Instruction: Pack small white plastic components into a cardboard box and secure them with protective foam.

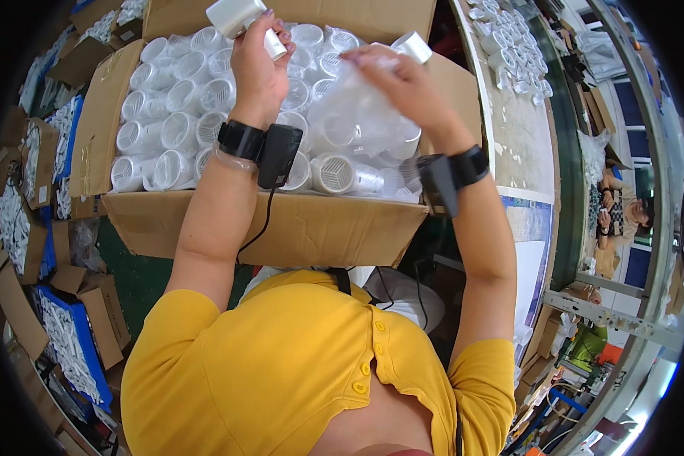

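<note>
My left hand (260, 72) is closed around the narrow end of a white plastic piece with a wide, cup-like head (234, 15), raised over the far part of an open cardboard box (273, 228). Thin, see-through plastic bag film (349, 102) hangs from the closed fingers of my right hand (403, 80), above the box's right half. Just beyond that hand a white plastic piece (413, 47) sticks up; whether my fingers touch it, I cannot tell. Rows of white round pieces with slotted ends (178, 131), several in clear bags, fill the box.
Box flaps stand out at the left (102, 121) and far side. On the right, a worktable (518, 137) carries a heap of white parts (509, 45). Blue trays of white parts (72, 342) and cartons line the left. Another person (623, 216) is at the far right.
</note>
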Tool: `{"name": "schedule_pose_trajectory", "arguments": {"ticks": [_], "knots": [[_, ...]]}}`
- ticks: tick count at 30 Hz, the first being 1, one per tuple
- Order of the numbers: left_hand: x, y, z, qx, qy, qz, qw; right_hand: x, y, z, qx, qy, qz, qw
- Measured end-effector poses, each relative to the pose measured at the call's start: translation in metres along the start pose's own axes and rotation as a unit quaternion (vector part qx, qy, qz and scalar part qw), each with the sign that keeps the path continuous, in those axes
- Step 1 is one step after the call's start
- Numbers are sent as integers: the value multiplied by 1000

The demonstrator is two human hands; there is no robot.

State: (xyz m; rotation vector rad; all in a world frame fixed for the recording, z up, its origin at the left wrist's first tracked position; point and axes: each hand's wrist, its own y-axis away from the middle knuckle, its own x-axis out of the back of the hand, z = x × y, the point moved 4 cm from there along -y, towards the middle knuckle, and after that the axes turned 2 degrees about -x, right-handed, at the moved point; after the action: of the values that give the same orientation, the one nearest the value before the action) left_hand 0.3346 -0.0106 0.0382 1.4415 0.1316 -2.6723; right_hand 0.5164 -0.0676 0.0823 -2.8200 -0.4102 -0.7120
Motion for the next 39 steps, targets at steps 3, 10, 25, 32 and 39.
{"name": "schedule_pose_trajectory", "arguments": {"ticks": [3,10,25,32,39], "knots": [[2,-5,-5,24,97,-81,992,15,9,-36,17,-109,-18,994],[9,-1,-1,-9,12,16,1000,-62,45,-44,62,456,-204,864],[2,0,-2,5,7,18,1000,19,32,-39,94,-88,-66,990],[-5,1,2,70,223,-127,964,63,23,-47,25,-60,32,997],[0,-1,12,-22,34,15,999,-16,-20,-16,11,507,-42,861]]}}
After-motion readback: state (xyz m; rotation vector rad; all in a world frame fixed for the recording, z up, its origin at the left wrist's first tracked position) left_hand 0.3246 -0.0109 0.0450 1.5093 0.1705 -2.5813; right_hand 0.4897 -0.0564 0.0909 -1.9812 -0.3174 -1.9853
